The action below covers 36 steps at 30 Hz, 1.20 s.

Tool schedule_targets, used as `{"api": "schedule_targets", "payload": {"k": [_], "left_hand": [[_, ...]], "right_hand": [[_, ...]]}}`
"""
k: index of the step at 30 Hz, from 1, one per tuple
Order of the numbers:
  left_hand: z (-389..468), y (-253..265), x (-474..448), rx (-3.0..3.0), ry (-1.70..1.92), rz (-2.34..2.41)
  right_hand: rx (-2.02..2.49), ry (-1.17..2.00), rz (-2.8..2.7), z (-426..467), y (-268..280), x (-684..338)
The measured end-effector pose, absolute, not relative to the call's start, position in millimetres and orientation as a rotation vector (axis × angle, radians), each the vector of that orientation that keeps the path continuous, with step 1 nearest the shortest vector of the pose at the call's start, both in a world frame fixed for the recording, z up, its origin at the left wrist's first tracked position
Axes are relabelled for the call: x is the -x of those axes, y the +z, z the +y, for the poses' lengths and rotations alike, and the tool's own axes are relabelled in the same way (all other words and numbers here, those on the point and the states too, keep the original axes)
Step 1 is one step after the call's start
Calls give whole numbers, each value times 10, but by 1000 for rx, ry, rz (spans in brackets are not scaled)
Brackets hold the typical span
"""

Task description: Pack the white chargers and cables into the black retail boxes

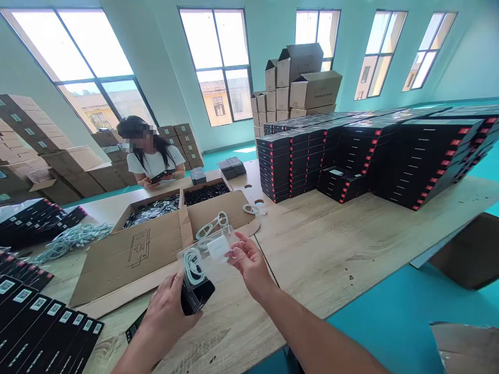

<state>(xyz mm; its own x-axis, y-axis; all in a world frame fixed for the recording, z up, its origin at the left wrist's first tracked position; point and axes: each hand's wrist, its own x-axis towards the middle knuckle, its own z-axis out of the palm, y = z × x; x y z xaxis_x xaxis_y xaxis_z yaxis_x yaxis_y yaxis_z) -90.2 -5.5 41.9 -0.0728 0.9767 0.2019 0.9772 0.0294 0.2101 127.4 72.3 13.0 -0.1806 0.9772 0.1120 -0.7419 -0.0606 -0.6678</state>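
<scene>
My left hand (167,306) is closed around a small black box (197,297) with an open end, low in the middle of the view. A clear plastic tray (208,257) slants out above that box. In it sit a coiled white cable (194,266) and a white charger block (219,246). The fingers of my right hand (247,259) pinch the tray's right end beside the charger block. Just behind, another coiled white cable (212,226) lies on a cardboard flap (230,210). How far the tray reaches into the box is hidden.
Stacks of black boxes (335,156) stand along the table's right side. An open carton (156,208) of small packets lies ahead. At left are a pile of white cables (72,239) and a row of black boxes (42,327). Across the table sits a person (156,161) holding something dark.
</scene>
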Motion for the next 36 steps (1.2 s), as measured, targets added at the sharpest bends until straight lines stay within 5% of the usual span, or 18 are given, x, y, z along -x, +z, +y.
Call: {"api": "schedule_targets", "payload": {"k": [4,18,24,31,36], "left_hand": [[-105,373,884,2024,-494,-2086],[-150,379,512,2256,-1094,-2023],[-125,261,249,2086,-1443,-2027],[-157,-276,-59,1642,-2190,-2022],[-182,-227,250,1762,-2239,-1959]], "right_hand": [[486,1458,-964,714,135,-1320],[439,1885,-1007,665,554,-1753],[472,2027,-1709,933,850,-1648],[646,1640,-1988,1122,941,-1295],[561,1404,-1933,1081,757,-1291]]}}
